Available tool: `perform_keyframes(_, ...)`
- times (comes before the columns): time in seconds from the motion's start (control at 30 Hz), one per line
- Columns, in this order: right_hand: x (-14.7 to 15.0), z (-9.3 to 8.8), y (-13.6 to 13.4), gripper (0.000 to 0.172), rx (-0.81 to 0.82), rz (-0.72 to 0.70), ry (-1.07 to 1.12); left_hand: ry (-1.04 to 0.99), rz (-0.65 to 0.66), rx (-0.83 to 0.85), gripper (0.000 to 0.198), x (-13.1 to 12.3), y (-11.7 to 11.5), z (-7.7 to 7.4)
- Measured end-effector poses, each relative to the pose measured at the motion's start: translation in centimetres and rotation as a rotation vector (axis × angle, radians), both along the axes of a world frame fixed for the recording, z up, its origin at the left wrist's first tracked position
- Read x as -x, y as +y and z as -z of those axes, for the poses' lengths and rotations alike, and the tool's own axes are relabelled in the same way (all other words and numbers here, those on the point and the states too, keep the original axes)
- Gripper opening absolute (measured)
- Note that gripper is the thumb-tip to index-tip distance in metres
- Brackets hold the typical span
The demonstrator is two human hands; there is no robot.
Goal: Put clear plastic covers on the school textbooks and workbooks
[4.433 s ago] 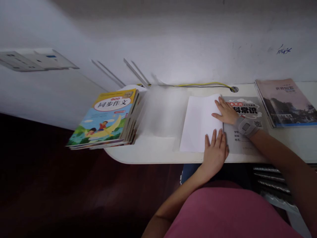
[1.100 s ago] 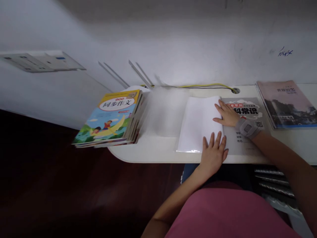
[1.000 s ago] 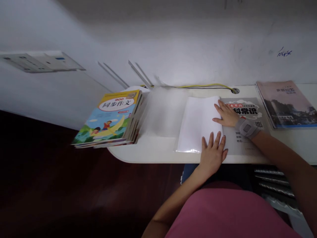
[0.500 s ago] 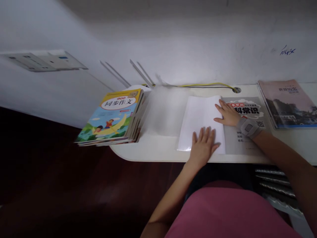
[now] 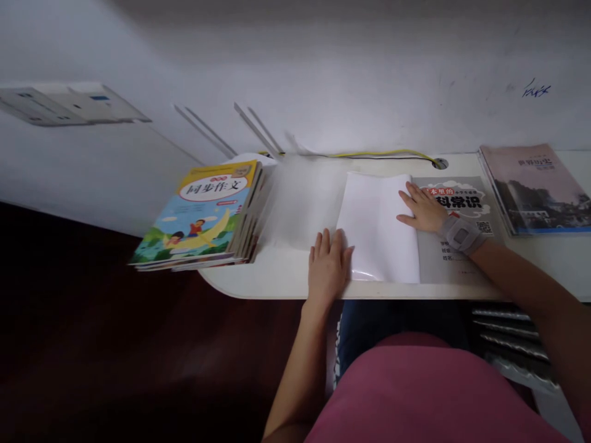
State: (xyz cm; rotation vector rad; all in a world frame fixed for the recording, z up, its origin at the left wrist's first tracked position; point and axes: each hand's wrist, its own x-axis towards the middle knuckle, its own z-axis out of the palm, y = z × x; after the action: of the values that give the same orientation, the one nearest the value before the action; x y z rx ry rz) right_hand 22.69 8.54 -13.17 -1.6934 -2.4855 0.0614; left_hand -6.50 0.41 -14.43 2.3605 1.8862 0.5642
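A grey book with bold black and red lettering lies on the white desk. A white sheet in a clear plastic cover spreads to its left. My right hand, a grey band on its wrist, lies flat with fingers stretched where the sheet meets the book. My left hand rests flat and open on the desk at the sheet's lower left corner, its thumb touching the plastic edge.
A stack of colourful books overhangs the desk's left end. A brownish book lies at the far right. A yellow and black cable runs along the wall into a desk hole. The floor at left is dark.
My left hand has slid left along the desk's front, from the sheet's right lower part to its lower left corner. My right hand has stayed put.
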Motion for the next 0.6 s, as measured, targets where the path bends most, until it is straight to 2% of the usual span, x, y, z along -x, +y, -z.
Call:
perform_keyframes(0.17, 0.5, 0.0, -1.4, 0.069, -0.006, -0.033, 0.04, -0.123, 0.007, -0.025, 0.049, 1.6, 0.6, 0.3)
perform_keyframes(0.33, 2.8, -0.3, -6.4, 0.081, 0.019, -0.042, 0.061, -0.345, -0.061, 0.007, 0.042, 2.7, 0.4, 0.0)
perform_keyframes(0.47, 4.3, -0.2, -9.8, 0.084, -0.005, -0.139, 0.039, -0.401, -0.108, 0.007, 0.041, 3.2, 0.2, -0.3)
perform_keyframes(0.6, 4.7, 0.1, -10.1, 0.083, -0.025, -0.149, 0.005, -0.388, -0.101, -0.014, 0.04, 3.4, -0.1, -0.3)
